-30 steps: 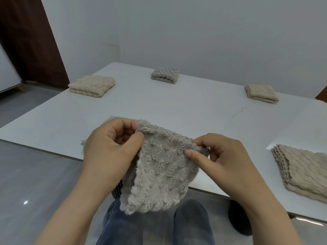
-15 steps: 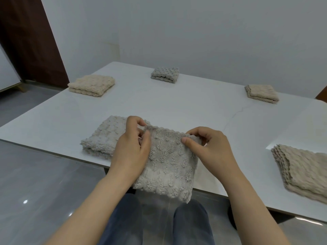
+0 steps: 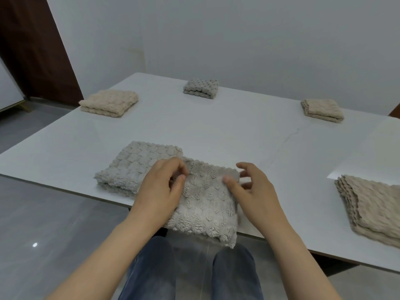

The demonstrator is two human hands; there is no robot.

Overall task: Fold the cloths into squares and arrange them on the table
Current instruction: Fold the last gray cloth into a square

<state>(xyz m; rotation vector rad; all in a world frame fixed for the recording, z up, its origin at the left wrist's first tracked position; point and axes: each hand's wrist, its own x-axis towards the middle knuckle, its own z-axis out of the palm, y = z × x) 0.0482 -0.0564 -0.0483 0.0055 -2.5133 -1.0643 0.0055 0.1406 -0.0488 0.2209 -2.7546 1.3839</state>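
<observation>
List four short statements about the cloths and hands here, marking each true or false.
1. The left hand and right hand both touch the grey fluffy cloth, which overhangs the white table. True.
2. The small grey folded cloth sits on the floor. False: it lies at the table's far side.
3. The beige cloth pile is in the right hand's grip. False: it lies untouched.
4. The knobbly grey folded cloth lies left of the fluffy one. True.
</observation>
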